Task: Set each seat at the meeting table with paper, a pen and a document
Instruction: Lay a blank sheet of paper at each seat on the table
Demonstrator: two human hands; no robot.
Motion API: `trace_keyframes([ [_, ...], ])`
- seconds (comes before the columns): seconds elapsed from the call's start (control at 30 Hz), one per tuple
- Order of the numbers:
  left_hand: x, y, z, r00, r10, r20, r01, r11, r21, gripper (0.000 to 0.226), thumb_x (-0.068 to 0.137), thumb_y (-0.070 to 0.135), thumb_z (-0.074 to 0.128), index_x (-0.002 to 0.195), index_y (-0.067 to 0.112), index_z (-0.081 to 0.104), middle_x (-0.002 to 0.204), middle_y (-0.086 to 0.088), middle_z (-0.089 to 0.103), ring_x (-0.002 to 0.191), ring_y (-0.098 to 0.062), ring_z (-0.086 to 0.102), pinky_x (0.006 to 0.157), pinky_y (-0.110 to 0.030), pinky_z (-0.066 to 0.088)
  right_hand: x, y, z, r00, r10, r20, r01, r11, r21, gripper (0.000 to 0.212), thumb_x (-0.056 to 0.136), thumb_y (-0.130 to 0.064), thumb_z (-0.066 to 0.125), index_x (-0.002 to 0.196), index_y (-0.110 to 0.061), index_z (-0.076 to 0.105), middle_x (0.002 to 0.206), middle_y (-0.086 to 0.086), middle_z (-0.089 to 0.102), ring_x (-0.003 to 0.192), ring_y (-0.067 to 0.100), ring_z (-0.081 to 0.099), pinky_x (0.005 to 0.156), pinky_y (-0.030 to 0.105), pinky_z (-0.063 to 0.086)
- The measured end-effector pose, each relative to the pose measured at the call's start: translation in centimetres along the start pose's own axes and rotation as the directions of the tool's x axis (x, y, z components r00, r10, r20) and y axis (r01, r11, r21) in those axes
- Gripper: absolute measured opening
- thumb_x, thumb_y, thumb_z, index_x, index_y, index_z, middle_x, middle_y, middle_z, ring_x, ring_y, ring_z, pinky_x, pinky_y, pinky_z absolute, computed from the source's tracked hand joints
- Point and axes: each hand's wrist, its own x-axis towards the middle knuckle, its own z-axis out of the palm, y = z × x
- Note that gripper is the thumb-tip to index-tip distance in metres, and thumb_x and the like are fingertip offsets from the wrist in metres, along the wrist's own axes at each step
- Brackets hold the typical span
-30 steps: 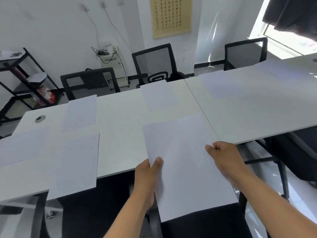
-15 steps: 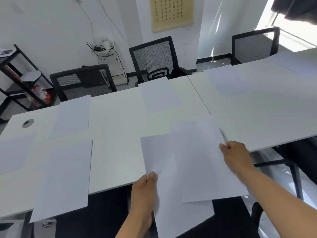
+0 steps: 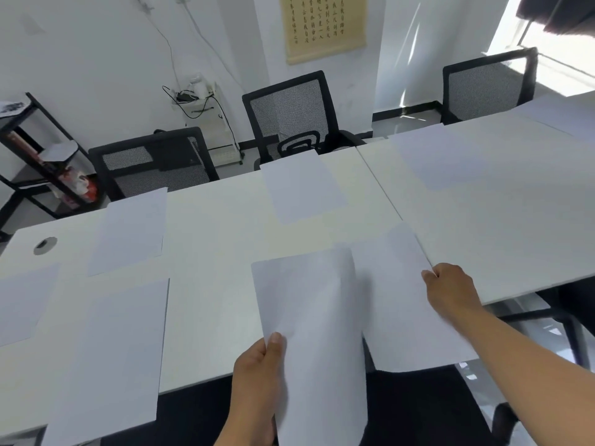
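Left hand (image 3: 257, 375) grips a blank paper stack (image 3: 315, 333), right hand (image 3: 450, 291) pinches one blank sheet (image 3: 399, 304); wall scroll (image 3: 323, 24) shows unreadable calligraphy.

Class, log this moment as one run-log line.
left hand: holds paper stack | right hand: pinches single sheet | table: sheets laid, no pens

Both forearms are bare, left hand (image 3: 257, 375) and right hand (image 3: 452, 292) ungloved
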Motion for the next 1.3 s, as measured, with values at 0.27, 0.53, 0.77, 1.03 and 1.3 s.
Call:
trace_keyframes([
  [0.27,-0.3,0.6,-0.1,1.000,0.021,0.014,-0.021,0.999,-0.026,0.034,0.109,0.030,0.066,0.092,0.010,0.086,0.104,-0.021,0.084,0.110,-0.049,0.077,0.108,-0.065,0.056,1.2,-0.9,1.9,0.999,-0.023,0.025,0.024,0.998,-0.057,0.042,0.111,-0.023,0.054,0.072,-0.010,0.045,0.075,0.012,0.057,0.069,0.028,0.052,0.058,0.037,0.033],
  [0.53,-1.0,0.9,-0.3,1.000,0.017,0.027,-0.016,0.999,-0.048,0.033,0.109,0.031,0.066,0.095,0.010,0.086,0.107,-0.020,0.084,0.111,-0.046,0.078,0.111,-0.067,0.054,2.7,-1.9,2.7,0.998,-0.065,0.011,0.065,0.989,-0.130,0.035,0.109,-0.031,0.057,0.082,-0.011,0.051,0.088,0.009,0.062,0.084,0.033,0.058,0.071,0.038,0.043],
  [0.77,-2.1,1.5,-0.1,0.997,0.022,0.070,-0.019,0.999,-0.048,0.033,0.111,0.028,0.062,0.094,0.016,0.088,0.106,-0.017,0.085,0.103,-0.039,0.082,0.108,-0.064,0.057,3.5,-2.4,2.2,0.995,-0.090,0.039,0.097,0.972,-0.216,0.017,0.107,-0.026,0.063,0.100,-0.011,0.061,0.109,0.016,0.070,0.097,0.036,0.062,0.078,0.037,0.045],
  [1.03,-3.0,1.8,0.1,0.993,0.014,0.120,-0.011,0.999,-0.033,0.036,0.113,0.028,0.059,0.098,0.012,0.087,0.109,-0.018,0.084,0.105,-0.041,0.081,0.106,-0.062,0.059,0.0,-3.1,2.4,0.983,-0.184,0.008,0.183,0.974,-0.133,0.048,0.106,-0.036,0.067,0.143,-0.006,0.059,0.145,0.020,0.047,0.135,0.040,0.044,0.106,0.049,0.045],
  [1.3,-4.7,3.8,1.2,0.986,0.028,0.166,-0.026,1.000,-0.013,0.038,0.115,0.029,0.057,0.100,0.009,0.086,0.108,-0.018,0.084,0.102,-0.040,0.082,0.103,-0.059,0.061,-9.8,-4.1,-0.8,0.901,-0.184,0.393,-0.077,0.823,0.563,0.078,0.111,-0.066,0.031,0.110,-0.003,0.078,0.095,0.003,0.081,0.092,0.022,0.075,0.092,0.032,0.059],
])
